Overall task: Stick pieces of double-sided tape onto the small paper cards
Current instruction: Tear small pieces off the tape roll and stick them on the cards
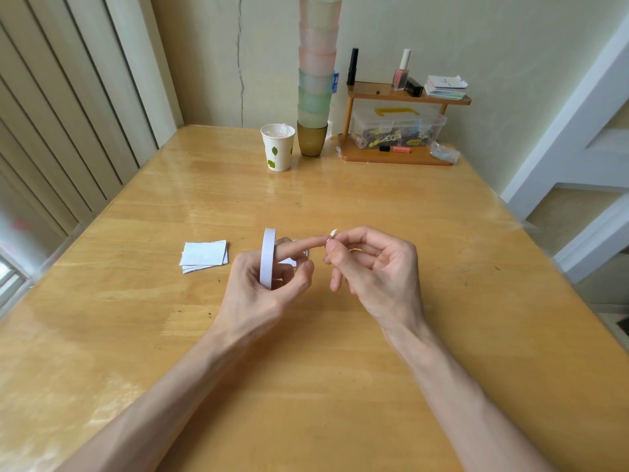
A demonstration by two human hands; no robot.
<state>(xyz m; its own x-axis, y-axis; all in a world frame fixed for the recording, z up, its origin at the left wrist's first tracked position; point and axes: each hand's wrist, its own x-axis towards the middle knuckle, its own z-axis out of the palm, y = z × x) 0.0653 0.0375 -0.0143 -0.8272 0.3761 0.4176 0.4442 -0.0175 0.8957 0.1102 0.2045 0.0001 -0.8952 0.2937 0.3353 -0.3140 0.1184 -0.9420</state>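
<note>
Above the counter (340,386), the person's left grip (258,291) curls round an upright tape roll (266,257), its forefinger stretched toward the right grip (377,267). That one pinches a small tape piece (333,232) between thumb and forefinger. A stack of small cards (204,256) lies on the counter just left of both.

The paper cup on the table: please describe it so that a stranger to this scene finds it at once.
At the far edge of the wooden table, a tall tower of stacked pastel cups rises before the wall. The paper cup stands just left of the tower's brown bottom cup. It alone is white with green leaf prints and stands unstacked.
</note>
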